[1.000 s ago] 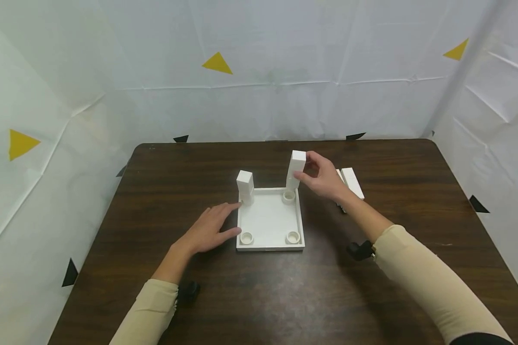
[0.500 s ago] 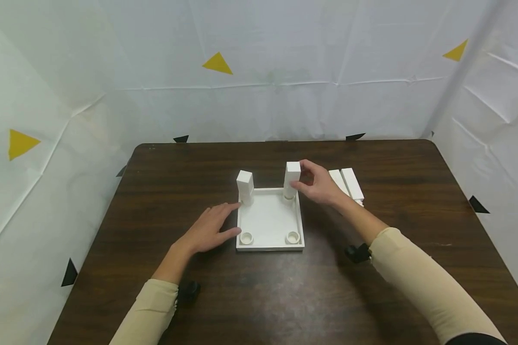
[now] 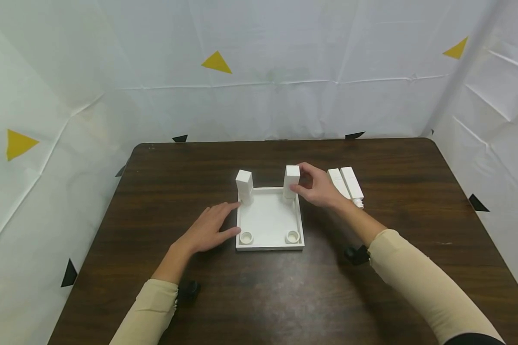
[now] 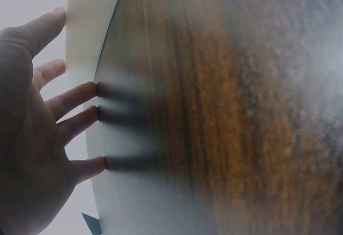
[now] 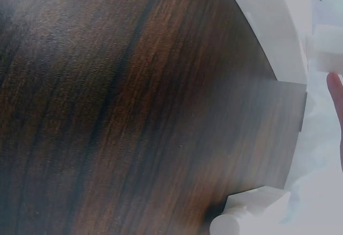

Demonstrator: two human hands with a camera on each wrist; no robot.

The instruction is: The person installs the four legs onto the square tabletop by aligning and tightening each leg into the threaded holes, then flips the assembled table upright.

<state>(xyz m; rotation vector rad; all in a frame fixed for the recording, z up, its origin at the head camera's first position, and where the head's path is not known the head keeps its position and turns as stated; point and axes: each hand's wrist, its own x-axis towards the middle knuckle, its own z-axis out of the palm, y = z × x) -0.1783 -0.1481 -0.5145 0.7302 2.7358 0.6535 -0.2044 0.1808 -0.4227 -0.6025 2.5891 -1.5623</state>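
A white square tabletop [image 3: 267, 220] with a raised rim lies underside up, a round socket [image 3: 292, 236] at each near corner. One white table leg [image 3: 244, 184] stands upright at its far-left corner. At the far-right corner my right hand [image 3: 319, 188] pinches a second upright leg [image 3: 291, 176] between thumb and fingers; its lower end sits at that corner's socket, which it hides. My left hand [image 3: 211, 227] spreads along the tabletop's left side, thumb and index fingertip against the rim. In the left wrist view, the fingers of this hand [image 4: 37, 122] extend toward the pale tabletop edge [image 4: 88, 26].
Two loose white legs [image 3: 352, 183] lie side by side just right of my right hand, partly behind it; a threaded end shows. The brown wooden table [image 3: 263, 297] ends at white sheeting [image 3: 285, 115] on the far side.
My right hand has lowered the pinched leg and shifted it slightly left, from above the far-right socket down onto it. My left hand stays at the rim.
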